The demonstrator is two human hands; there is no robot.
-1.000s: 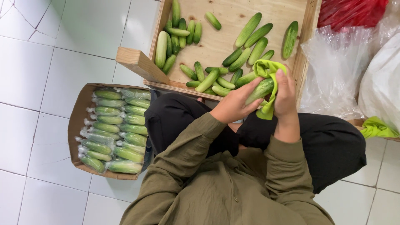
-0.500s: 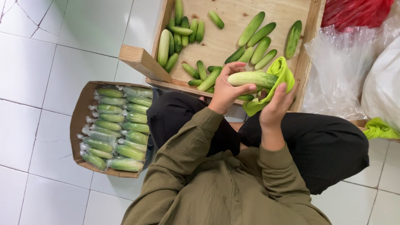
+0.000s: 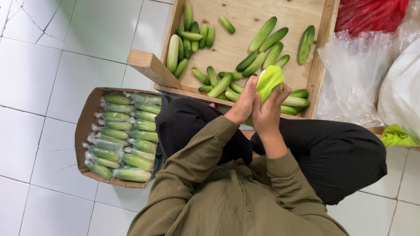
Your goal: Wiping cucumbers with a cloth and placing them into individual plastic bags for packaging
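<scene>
White tiled floor (image 3: 65,52) with grey grout, evenly lit

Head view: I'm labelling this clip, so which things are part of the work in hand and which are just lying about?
In the work:
- left hand and right hand, both closed around the yellow-green cloth
- loose cucumbers in the wooden crate
- wrapped cucumbers in the cardboard box

Lying about:
- clear plastic bags
- red bag
- second green cloth
</scene>
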